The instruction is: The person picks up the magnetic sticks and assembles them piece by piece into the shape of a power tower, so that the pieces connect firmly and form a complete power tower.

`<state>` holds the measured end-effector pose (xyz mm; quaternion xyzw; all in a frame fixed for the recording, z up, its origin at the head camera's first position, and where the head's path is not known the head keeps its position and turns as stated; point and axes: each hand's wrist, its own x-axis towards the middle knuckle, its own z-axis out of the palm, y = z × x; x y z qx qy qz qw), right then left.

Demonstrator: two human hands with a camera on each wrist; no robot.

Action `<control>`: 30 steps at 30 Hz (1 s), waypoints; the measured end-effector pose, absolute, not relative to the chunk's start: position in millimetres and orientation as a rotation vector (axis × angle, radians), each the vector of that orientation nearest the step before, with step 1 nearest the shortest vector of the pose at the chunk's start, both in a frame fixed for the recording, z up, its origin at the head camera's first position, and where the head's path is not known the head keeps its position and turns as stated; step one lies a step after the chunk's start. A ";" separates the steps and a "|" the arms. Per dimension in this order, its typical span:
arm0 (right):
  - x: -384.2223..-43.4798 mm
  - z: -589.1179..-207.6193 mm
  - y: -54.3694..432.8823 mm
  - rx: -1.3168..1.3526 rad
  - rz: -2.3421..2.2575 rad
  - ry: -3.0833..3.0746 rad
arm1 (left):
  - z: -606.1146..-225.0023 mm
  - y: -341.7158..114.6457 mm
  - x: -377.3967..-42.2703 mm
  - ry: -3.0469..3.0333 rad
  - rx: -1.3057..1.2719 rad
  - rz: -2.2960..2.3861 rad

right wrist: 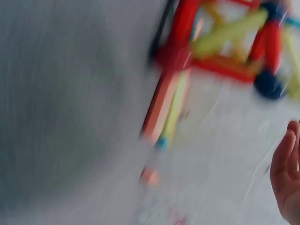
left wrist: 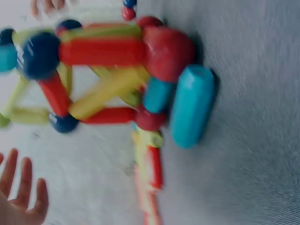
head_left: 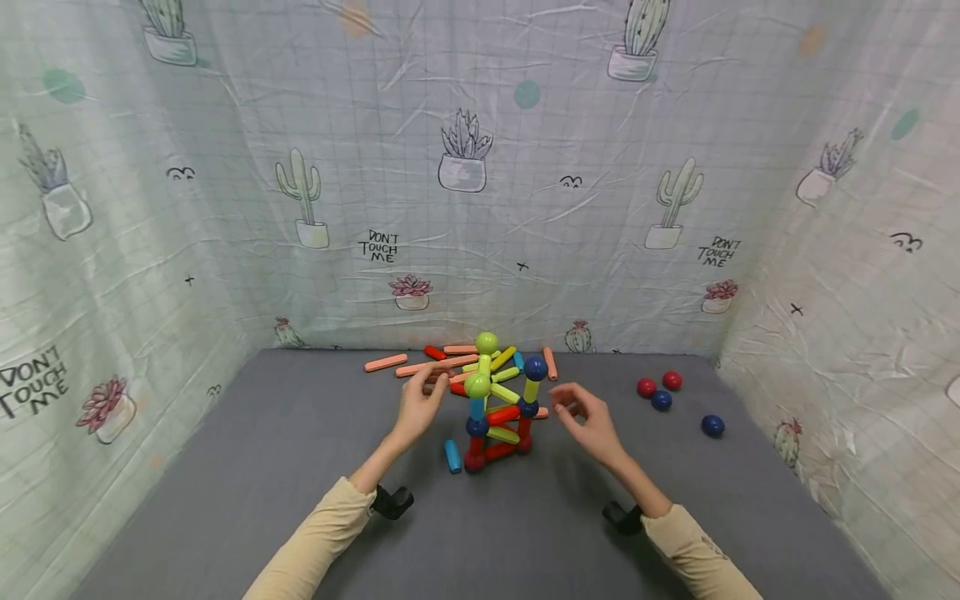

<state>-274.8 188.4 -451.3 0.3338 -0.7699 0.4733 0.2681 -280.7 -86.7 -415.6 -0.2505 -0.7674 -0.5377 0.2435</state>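
A frame of coloured rods and balls (head_left: 504, 415) stands upright mid-table, with red balls at its base and dark blue balls halfway up. Lime balls (head_left: 487, 342) cap two of its upper corners, and a dark blue ball (head_left: 536, 368) tops a yellow-green rod on the right. My left hand (head_left: 420, 406) is beside the frame's left side, its fingers relaxed and empty in the left wrist view. On the other side, my right hand (head_left: 588, 418) hovers with loosely bent fingers, apart from the frame and holding nothing. The right wrist view is blurred.
A short blue rod (head_left: 453, 457) lies left of the frame's base. Behind the frame are scattered orange rods (head_left: 386, 362), plus red, yellow and green ones. Loose red balls (head_left: 672, 381) and dark blue balls (head_left: 713, 426) lie at the right. A printed curtain (head_left: 480, 225) surrounds the table.
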 end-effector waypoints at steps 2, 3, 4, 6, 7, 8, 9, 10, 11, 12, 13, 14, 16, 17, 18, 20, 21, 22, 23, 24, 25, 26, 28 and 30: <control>-292.5 -452.7 201.0 0.756 1.196 -2.107 | -408.7 -83.3 -266.8 -2.019 -0.716 -1.393; -302.2 -454.4 206.6 0.691 1.138 -2.143 | -405.4 -80.9 -260.7 -1.976 -0.750 -1.352; -311.2 -455.6 211.1 0.630 1.080 -2.199 | -402.6 -78.5 -255.3 -1.943 -0.784 -1.320; -331.7 -461.0 218.5 0.539 0.935 -2.298 | -405.5 -75.2 -253.4 -1.884 -0.855 -1.271; -341.6 -463.9 221.4 0.505 0.853 -2.346 | -407.4 -73.8 -253.4 -1.865 -0.889 -1.257; -351.1 -467.4 224.2 0.479 0.772 -2.392 | -409.6 -72.6 -254.1 -1.850 -0.916 -1.243; -360.2 -471.1 226.4 0.463 0.685 -2.432 | -412.5 -71.7 -255.7 -1.836 -0.943 -1.230; -368.0 -474.2 228.0 0.451 0.595 -2.466 | -415.6 -71.3 -257.5 -1.835 -0.963 -1.223; -374.9 -477.2 229.3 0.450 0.499 -2.487 | -418.9 -71.1 -259.6 -1.834 -0.978 -1.213; -380.9 -479.7 230.2 0.462 0.421 -2.501 | -418.9 -70.5 -258.6 -1.840 -0.982 -1.201; -385.9 -482.0 230.9 0.480 0.350 -2.507 | -419.3 -70.2 -257.8 -1.844 -0.988 -1.194; -389.8 -483.7 230.9 0.500 0.287 -2.518 | -419.8 -69.9 -257.0 -1.847 -0.989 -1.186; -395.3 -485.3 229.1 0.543 0.181 -2.542 | -421.5 -70.1 -256.1 -1.855 -0.988 -1.181; -397.6 -486.0 227.7 0.561 0.138 -2.567 | -421.9 -70.3 -255.5 -1.862 -0.984 -1.179; -399.4 -486.3 225.9 0.569 0.096 -2.601 | -422.2 -70.5 -254.9 -1.868 -0.980 -1.181; -402.0 -486.7 222.2 0.578 0.017 -2.675 | -422.3 -70.6 -254.0 -1.876 -0.982 -1.181; -403.0 -486.9 220.4 0.577 -0.016 -2.715 | -422.2 -70.6 -253.7 -1.878 -0.984 -1.176; -403.8 -487.4 218.9 0.571 -0.054 -2.756 | -421.7 -70.5 -253.2 -1.884 -0.987 -1.176; -404.6 -487.7 217.6 0.565 -0.085 -2.792 | -421.3 -70.4 -252.8 -1.888 -0.991 -1.173; -405.1 -487.7 216.1 0.561 -0.103 -2.818 | -421.1 -70.3 -252.6 -1.891 -0.993 -1.170; -405.7 -487.7 214.8 0.557 -0.122 -2.838 | -420.8 -70.3 -252.4 -1.897 -0.994 -1.166; -406.3 -487.7 213.6 0.555 -0.137 -2.856 | -420.3 -70.4 -251.8 -1.906 -0.994 -1.164; -406.8 -487.5 211.8 0.556 -0.153 -2.877 | -419.7 -70.9 -251.0 -1.924 -0.997 -1.167; -407.2 -486.6 210.2 0.560 -0.146 -2.873 | -419.2 -71.5 -250.5 -1.942 -0.998 -1.169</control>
